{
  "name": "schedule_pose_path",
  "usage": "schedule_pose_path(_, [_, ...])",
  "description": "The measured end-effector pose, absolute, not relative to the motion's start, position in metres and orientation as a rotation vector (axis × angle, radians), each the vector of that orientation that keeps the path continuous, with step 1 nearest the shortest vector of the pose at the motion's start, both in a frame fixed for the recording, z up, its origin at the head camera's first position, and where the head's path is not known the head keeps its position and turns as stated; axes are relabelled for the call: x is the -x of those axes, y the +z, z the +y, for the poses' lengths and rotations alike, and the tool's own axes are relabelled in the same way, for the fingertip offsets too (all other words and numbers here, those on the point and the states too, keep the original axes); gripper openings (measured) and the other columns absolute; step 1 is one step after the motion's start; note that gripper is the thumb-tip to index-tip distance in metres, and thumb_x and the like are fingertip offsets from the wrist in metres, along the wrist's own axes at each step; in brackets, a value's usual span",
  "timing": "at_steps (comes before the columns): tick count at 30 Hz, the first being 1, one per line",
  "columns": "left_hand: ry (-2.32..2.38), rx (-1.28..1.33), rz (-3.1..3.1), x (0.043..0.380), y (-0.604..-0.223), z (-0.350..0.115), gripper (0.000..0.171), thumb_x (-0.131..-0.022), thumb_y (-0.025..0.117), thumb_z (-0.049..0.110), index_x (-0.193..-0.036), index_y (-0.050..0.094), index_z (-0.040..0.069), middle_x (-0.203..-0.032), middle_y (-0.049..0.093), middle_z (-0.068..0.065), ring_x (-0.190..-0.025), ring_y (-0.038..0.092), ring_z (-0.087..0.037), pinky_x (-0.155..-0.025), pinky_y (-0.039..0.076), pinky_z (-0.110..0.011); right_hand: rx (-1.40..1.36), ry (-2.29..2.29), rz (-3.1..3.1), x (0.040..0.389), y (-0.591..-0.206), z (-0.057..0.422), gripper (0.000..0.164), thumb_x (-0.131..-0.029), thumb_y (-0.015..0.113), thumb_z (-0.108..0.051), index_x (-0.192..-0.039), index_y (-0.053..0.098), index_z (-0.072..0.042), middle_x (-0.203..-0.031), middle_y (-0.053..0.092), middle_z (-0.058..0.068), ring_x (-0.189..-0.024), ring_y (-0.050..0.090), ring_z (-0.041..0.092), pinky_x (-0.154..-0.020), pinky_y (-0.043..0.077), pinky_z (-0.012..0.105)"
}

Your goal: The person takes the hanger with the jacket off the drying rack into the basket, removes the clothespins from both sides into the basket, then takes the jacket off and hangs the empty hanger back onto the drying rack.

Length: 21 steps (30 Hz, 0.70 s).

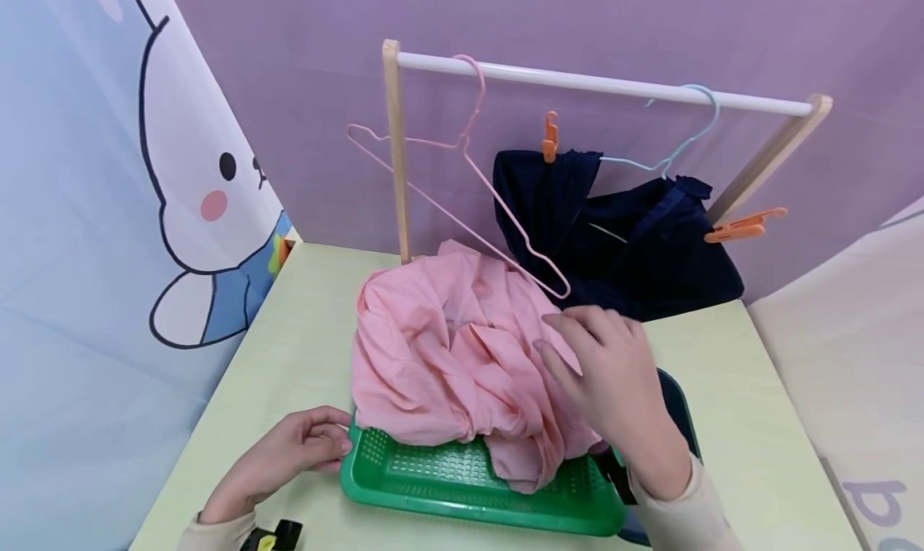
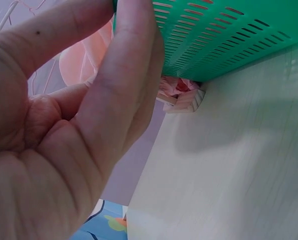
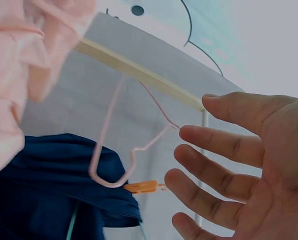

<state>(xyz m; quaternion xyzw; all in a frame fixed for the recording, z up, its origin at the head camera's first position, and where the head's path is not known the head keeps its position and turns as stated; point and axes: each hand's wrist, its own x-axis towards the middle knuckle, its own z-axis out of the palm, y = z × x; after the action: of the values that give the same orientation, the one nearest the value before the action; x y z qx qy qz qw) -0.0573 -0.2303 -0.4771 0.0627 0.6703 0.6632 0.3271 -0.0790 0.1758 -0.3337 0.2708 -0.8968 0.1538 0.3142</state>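
Note:
My left hand [image 1: 292, 447] pinches the left rim of a green plastic basket [image 1: 462, 507] between thumb and fingers; the left wrist view shows the basket's slotted side [image 2: 214, 35] close to the fingers. A crumpled pink cloth [image 1: 447, 358] fills much of the basket and spills over its back; its garment type cannot be made out. Over the cloth's right side hovers my right hand [image 1: 613, 374]. Its fingers [image 3: 219, 145] are spread and slightly bent, with nothing between them in the right wrist view. A pink hanger [image 1: 505, 206] hangs bare just behind the cloth.
A rack with a white rod [image 1: 577, 79] and wooden posts [image 1: 398, 150] stands at the back. On it, a light blue hanger [image 1: 693, 138] bears a dark navy garment [image 1: 635, 246] with orange clips [image 1: 743, 227]. A dark tray [image 1: 682, 407] lies partly under my right arm.

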Motion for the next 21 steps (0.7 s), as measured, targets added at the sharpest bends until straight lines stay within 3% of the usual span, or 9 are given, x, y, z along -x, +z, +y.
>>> schedule_pose_path(8, [1.752,-0.171,1.732,0.057,-0.477,-0.233,0.040,-0.099,0.060,0.004,-0.130,0.046,-0.016,-0.099,0.067,-0.012,-0.093,0.067,-0.017,-0.082,0.059,-0.040,-0.794,0.314,-2.511,0.088,-0.342,0.162,0.030,-0.087,0.077,-0.025,-0.110,0.073,-0.007,-0.106,0.065,0.012,-0.095,0.061,0.034,-0.080,0.049,0.053])
schedule_pose_path(12, [1.760,-0.171,1.726,0.057,-0.477,-0.232,0.040,-0.099,0.060,0.003,-0.131,0.045,-0.017,-0.099,0.067,-0.012,-0.093,0.067,-0.017,-0.082,0.059,-0.040,-0.874,0.250,-2.555,0.106,-0.341,0.142,0.034,-0.088,0.079,-0.029,-0.116,0.072,-0.009,-0.110,0.065,0.010,-0.103,0.061,0.031,-0.083,0.048,0.051])
schedule_pose_path(21, [1.738,-0.156,1.746,0.057,-0.476,-0.229,0.041,-0.098,0.063,0.007,-0.129,0.047,-0.015,-0.099,0.067,-0.011,-0.094,0.066,-0.017,-0.081,0.059,-0.038,-1.090,0.095,-2.603,0.154,-0.341,0.091,0.039,-0.091,0.076,-0.032,-0.124,0.068,-0.015,-0.112,0.063,0.007,-0.105,0.057,0.025,-0.086,0.048,0.047])
